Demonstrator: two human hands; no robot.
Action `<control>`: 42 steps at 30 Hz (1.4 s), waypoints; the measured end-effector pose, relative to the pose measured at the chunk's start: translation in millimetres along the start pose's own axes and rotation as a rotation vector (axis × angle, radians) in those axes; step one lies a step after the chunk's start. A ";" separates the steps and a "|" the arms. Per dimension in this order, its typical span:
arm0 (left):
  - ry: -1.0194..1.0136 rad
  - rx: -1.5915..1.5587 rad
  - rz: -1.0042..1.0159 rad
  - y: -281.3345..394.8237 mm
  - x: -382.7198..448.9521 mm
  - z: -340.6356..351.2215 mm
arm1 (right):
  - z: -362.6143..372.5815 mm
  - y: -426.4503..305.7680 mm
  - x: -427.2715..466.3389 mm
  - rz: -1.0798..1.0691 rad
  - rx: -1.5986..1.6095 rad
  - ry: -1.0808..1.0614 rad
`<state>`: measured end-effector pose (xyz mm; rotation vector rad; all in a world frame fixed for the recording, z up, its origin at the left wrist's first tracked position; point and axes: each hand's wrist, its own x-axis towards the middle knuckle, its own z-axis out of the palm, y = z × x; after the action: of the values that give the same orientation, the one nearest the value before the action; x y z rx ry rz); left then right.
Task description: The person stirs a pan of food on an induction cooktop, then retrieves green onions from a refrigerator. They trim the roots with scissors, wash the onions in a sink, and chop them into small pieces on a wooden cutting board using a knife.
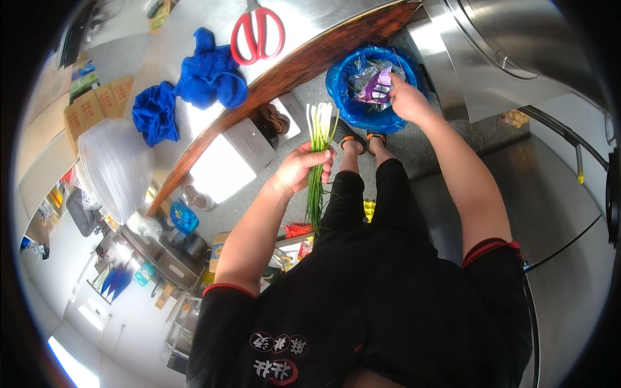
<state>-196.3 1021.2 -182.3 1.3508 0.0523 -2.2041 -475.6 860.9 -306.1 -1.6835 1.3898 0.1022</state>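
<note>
My left hand [306, 167] is closed around a bunch of green onions [318, 140]. Their white ends point up in the view and the dark green leaves hang down toward my thigh. My right hand [410, 99] reaches over a bin [339, 87] lined with a blue plastic bag, one finger stretched out. Inside the bin lie crumpled clear plastic and a purple printed wrapper [377, 87]. The right fingertips are at the wrapper's edge; whether they touch or pinch anything there cannot be made out.
Red-handled scissors [259, 36] and blue cloths [211, 72] lie on the steel table with a brown wooden edge [291, 63]. Stacked clear plastic lids or bowls [114, 167] stand farther left. A white box [233, 157] sits below. Steel equipment [509, 58] flanks the bin's right.
</note>
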 end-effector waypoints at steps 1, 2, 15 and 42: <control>-0.049 -0.050 0.003 2.0 1.5 1.6 | 0.0 -7.4 -2.6 0.017 0.039 -0.028; -0.098 -0.084 -0.003 4.7 3.9 3.1 | 2.0 -16.5 -9.0 -0.041 0.166 -0.044; -0.002 0.123 -0.065 9.5 19.7 35.4 | 27.8 -81.5 -49.1 -0.054 1.022 -0.302; -0.062 -0.469 0.550 11.1 -5.6 45.0 | 28.8 -111.2 -106.4 -0.229 1.096 -0.699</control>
<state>-225.7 1000.4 -152.7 0.8995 0.1458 -1.6351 -410.3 951.7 -196.6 -0.7303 0.5074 -0.1687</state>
